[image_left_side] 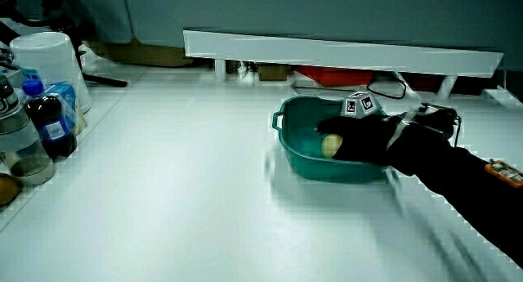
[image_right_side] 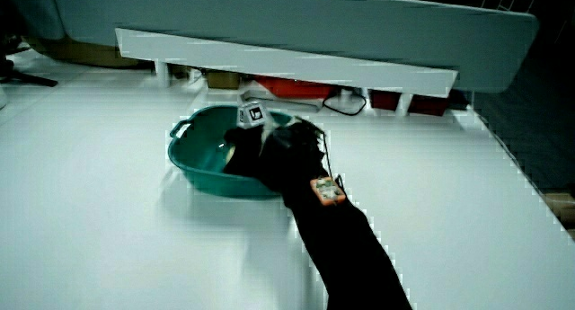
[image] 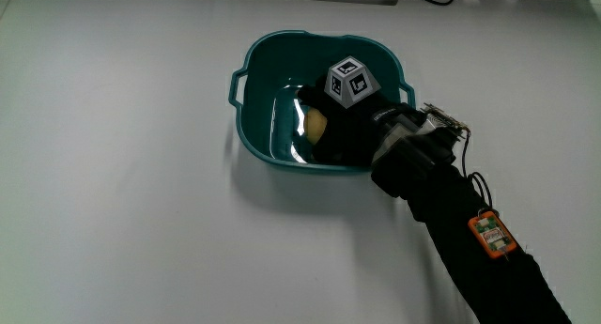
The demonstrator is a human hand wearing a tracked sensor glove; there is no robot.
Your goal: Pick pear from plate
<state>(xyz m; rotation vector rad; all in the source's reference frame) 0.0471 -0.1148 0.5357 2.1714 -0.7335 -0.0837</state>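
Grip curled round a pear in the basin

We see the black-gloved grip point(image: 349, 127) closed on the small yellowish pear point(image: 316, 126), inside the teal plastic two-handled basin point(image: 246, 122) on the white surface point(image: 122, 202); the forearm point(image: 470, 239) crosses the basin's rim nearest the person.

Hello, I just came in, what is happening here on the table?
A hand in a black glove reaches into a teal basin on the white table. Its fingers are closed around a yellowish pear, also visible in a side view. The pear is low inside the basin, so it is gripped but not yet taken out.
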